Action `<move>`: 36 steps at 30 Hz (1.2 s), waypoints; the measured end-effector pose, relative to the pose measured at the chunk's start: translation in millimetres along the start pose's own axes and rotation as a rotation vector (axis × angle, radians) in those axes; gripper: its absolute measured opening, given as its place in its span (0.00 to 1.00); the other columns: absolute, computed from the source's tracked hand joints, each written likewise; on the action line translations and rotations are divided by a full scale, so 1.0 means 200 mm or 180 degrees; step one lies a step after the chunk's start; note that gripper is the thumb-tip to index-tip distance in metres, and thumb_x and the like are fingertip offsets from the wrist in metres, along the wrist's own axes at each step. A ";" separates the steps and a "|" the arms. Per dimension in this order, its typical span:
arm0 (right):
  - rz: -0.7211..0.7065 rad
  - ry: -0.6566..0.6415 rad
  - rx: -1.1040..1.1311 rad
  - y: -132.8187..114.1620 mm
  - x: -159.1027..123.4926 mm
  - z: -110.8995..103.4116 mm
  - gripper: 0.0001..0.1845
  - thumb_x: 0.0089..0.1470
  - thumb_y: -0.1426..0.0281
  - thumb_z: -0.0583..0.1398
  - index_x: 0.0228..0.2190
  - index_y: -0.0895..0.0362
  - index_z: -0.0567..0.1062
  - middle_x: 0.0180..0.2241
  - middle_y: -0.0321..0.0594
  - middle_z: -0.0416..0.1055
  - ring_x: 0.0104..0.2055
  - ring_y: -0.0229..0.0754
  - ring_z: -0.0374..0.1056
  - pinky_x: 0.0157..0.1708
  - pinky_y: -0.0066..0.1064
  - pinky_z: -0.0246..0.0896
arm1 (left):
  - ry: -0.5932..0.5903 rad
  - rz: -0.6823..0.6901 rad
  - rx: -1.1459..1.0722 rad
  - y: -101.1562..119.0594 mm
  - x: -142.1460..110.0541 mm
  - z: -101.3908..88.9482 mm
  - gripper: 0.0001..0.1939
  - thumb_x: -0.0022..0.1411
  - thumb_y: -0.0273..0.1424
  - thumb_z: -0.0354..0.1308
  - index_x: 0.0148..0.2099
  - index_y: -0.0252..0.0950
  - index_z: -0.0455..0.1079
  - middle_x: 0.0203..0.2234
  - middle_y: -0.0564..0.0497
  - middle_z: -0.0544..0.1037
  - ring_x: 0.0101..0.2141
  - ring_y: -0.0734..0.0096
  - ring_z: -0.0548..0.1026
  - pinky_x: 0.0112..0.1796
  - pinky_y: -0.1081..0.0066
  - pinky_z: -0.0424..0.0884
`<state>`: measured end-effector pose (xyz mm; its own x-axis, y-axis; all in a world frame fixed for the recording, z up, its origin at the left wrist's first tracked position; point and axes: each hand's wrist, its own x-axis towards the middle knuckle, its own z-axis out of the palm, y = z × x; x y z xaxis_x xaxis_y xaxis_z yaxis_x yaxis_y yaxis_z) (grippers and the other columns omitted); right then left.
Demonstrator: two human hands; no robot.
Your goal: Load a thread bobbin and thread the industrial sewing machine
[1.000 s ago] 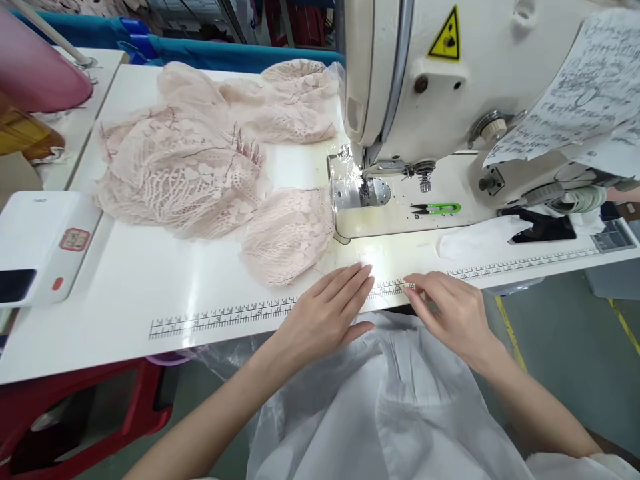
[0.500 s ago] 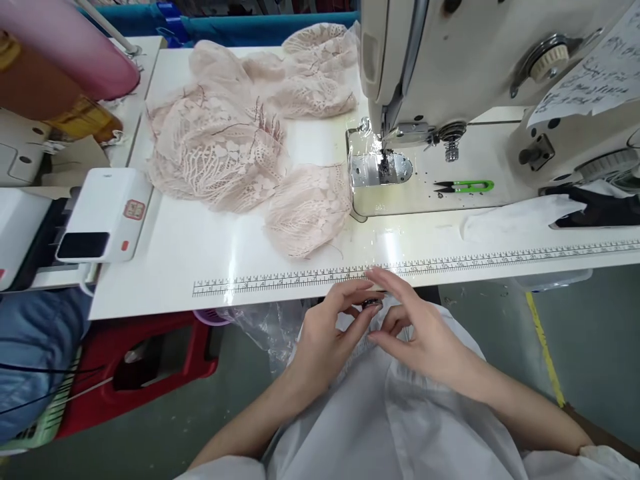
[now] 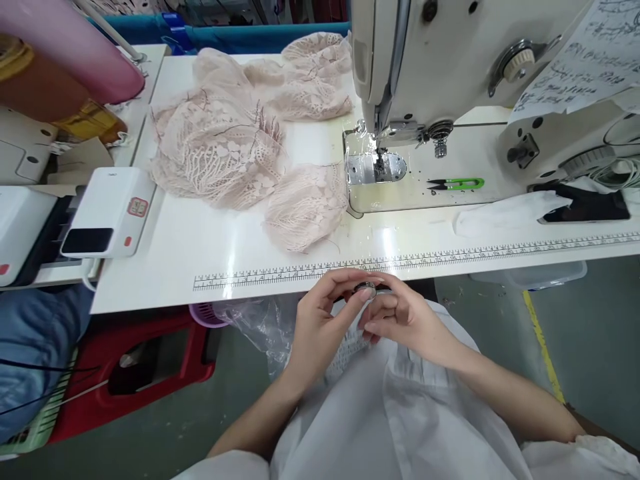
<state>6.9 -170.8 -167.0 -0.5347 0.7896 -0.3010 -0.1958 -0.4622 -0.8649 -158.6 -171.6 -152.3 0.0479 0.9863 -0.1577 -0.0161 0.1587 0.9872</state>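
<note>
Just off the front edge of the table, above my lap, my left hand [image 3: 320, 323] pinches a small round metal bobbin [image 3: 367, 288] between thumb and fingers. Beside it is my right hand [image 3: 413, 327], its index finger reaching over to the bobbin's far side. The other right fingers are curled with the thumb pressed against them; whatever they hold, perhaps thread, is too small to see. Beyond the hands stands a sewing machine [image 3: 450, 60] with a shiny needle plate [image 3: 360, 170]. Pale pink lace fabric [image 3: 215, 147] lies bunched to its left.
Green-handled thread snips [image 3: 463, 183] lie on the machine bed. A printed ruler [image 3: 280, 275] runs along the table's front edge. At left are a white device with a dark display [image 3: 107, 213] and large thread cones [image 3: 75, 53]. A red stool [image 3: 135, 373] stands below.
My hands have drawn closer together, and my right index finger now reaches the bobbin. The right thumb and fingers have closed up. The camera view has shifted slightly.
</note>
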 end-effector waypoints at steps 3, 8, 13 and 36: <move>-0.0533 0.0479 -0.0613 -0.02 -0.03 -0.01 0.28 0.57 0.72 0.61 0.57 0.47 0.61 0.29 0.28 0.71 0.30 0.33 0.70 0.34 0.28 0.69 | -0.0141 -0.0233 -0.0106 -0.01 0.00 0.01 0.07 0.63 0.33 0.62 0.44 0.39 0.74 0.39 0.51 0.81 0.36 0.73 0.77 0.35 0.75 0.72; -0.1169 0.0648 -0.2197 -0.12 -0.08 -0.06 0.16 0.61 0.72 0.58 0.50 0.50 0.68 0.33 0.33 0.74 0.34 0.34 0.70 0.30 0.24 0.64 | -0.0666 -0.0646 -0.0009 -0.02 -0.02 0.03 0.11 0.66 0.38 0.58 0.47 0.40 0.74 0.41 0.52 0.79 0.28 0.78 0.71 0.31 0.75 0.69; -0.1331 0.0481 -0.3134 -0.22 -0.04 -0.09 0.10 0.62 0.75 0.56 0.44 0.53 0.72 0.31 0.31 0.73 0.30 0.31 0.68 0.28 0.22 0.61 | -0.1151 -0.0744 -0.0050 -0.03 -0.06 0.07 0.13 0.69 0.37 0.51 0.51 0.41 0.72 0.46 0.51 0.76 0.32 0.76 0.71 0.37 0.72 0.69; -0.1750 0.0758 -0.4487 -0.18 -0.14 -0.27 0.08 0.64 0.73 0.54 0.39 0.55 0.75 0.35 0.41 0.76 0.36 0.40 0.72 0.35 0.32 0.66 | -0.0482 -0.0547 0.0024 -0.03 -0.10 0.06 0.12 0.63 0.36 0.62 0.47 0.39 0.71 0.42 0.48 0.81 0.42 0.66 0.78 0.37 0.71 0.72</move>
<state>73.8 -154.3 -148.4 -0.4922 0.8375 0.2375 0.6696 0.5385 -0.5115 -146.6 -193.3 -155.6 0.1988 0.9268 -0.3187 0.0127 0.3228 0.9464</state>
